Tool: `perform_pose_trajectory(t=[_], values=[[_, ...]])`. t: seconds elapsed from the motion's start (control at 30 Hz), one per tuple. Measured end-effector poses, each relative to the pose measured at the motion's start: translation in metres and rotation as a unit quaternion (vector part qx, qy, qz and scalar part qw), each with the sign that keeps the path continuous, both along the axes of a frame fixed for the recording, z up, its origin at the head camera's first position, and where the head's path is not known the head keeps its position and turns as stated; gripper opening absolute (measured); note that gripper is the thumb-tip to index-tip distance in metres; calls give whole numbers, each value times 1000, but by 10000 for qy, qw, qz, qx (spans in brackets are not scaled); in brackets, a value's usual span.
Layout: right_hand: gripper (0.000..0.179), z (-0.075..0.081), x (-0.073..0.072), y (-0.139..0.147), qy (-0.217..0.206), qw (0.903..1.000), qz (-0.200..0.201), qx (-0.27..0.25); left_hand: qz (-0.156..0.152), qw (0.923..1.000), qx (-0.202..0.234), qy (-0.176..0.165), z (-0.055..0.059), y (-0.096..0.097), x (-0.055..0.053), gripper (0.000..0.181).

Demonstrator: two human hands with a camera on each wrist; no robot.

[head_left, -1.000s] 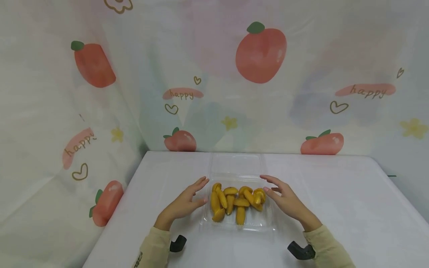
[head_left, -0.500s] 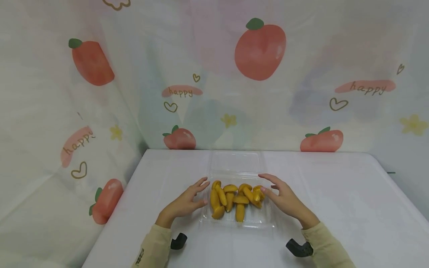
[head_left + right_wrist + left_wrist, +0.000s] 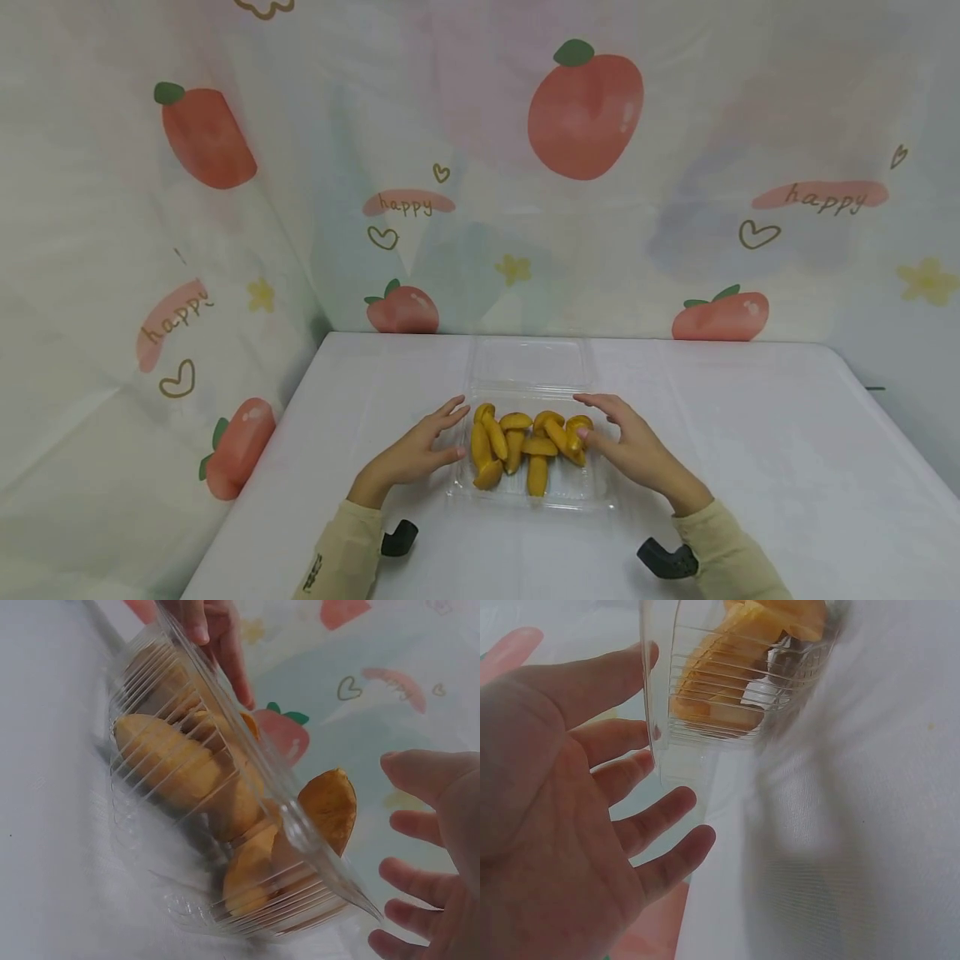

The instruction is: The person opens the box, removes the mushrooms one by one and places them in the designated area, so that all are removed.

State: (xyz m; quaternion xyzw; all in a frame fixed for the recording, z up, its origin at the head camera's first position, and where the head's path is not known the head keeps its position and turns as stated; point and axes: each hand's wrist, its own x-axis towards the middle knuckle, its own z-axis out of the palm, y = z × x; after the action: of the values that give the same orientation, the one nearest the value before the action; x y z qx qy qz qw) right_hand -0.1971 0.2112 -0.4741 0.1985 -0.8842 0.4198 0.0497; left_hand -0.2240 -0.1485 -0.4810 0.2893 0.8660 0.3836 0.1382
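A clear plastic container (image 3: pixel 577 497) with ribbed walls holds several yellow-brown mushrooms (image 3: pixel 537 477); its hinged lid (image 3: pixel 531 363) lies folded back behind it. At the left side is my left hand (image 3: pixel 405 457), fingers spread and loosely bent. In the left wrist view its thumb and some fingertips (image 3: pixel 649 654) are at the container's rim; whether they touch cannot be told. My right hand (image 3: pixel 645 454) hovers at the right side, thumb near the rightmost mushroom (image 3: pixel 577 437). Seen from the right wrist, its fingers (image 3: pixel 416 881) stand apart from the container and hold nothing.
A white-covered table (image 3: pixel 750 425) bears the container near its middle. A patterned cloth backdrop (image 3: pixel 480 125) rises behind the table and on the left. A black curved piece (image 3: pixel 399 539) shows beside the left wrist, another black piece (image 3: pixel 667 558) by the right.
My right hand has shifted slightly left, its thumb closer to the rightmost mushroom. The left hand and the container have barely moved; the head view has tilted a little.
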Motion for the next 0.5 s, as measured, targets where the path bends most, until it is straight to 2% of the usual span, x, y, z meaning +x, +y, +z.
perform_pose_trajectory(t=[0.2,0.5], values=[[47,0,2,-1,67,9999,-138,73,-17,10000,2,-43,1,1,0,68],[50,-3,1,-5,27,9976,-333,607,-30,10000,-20,-13,-1,0,-1,69]])
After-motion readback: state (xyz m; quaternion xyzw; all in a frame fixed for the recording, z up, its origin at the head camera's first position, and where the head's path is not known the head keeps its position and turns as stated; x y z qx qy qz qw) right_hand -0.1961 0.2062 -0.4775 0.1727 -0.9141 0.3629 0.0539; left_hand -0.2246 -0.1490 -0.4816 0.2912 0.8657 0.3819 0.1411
